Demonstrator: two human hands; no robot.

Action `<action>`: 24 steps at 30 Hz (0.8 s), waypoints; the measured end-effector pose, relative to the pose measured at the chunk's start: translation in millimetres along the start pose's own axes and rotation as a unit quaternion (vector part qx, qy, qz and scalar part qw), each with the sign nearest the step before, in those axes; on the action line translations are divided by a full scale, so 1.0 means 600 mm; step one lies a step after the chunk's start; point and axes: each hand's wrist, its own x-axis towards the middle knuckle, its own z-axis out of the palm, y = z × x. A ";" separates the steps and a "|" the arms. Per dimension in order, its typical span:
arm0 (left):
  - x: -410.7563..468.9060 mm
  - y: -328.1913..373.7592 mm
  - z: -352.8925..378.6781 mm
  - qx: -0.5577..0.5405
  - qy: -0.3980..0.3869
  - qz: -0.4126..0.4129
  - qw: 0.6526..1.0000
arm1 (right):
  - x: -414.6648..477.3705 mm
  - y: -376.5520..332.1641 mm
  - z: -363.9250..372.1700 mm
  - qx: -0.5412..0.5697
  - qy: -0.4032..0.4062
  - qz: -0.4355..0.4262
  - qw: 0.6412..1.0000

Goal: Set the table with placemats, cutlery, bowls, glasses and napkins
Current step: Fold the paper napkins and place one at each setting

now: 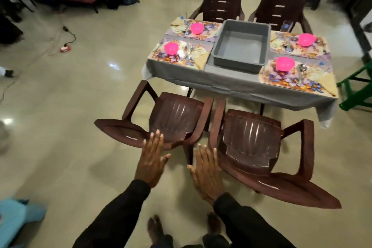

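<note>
Head view: four placemats (285, 79) lie on the counter (221, 78), with pink bowls (285, 63), cutlery (302, 72), glasses (285, 26) and napkins (328, 84) on or beside them. The grey tub (241, 46) at centre holds nothing. Left grip (152, 164) and right grip (207, 174) are released, fingers straight, above the near chairs (175, 115). Setting appears complete; the next move probably calls only for a final check.

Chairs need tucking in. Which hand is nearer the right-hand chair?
Probably the right hand: it is open beside the right-hand chair; the left hand is by the other chair.
</note>
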 end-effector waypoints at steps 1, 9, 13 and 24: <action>0.005 -0.045 -0.010 0.005 0.009 -0.013 1.000 | 0.019 -0.033 0.010 0.013 -0.001 -0.016 1.000; 0.055 -0.400 -0.032 0.066 -0.047 0.009 0.997 | 0.141 -0.263 0.143 -0.025 -0.069 0.015 0.997; 0.050 -0.461 -0.015 0.039 -0.079 0.078 0.993 | 0.159 -0.295 0.177 -0.036 -0.087 0.071 0.993; 0.024 -0.453 -0.011 -0.024 -0.076 0.082 0.993 | 0.157 -0.268 0.167 -0.096 -0.136 0.091 0.982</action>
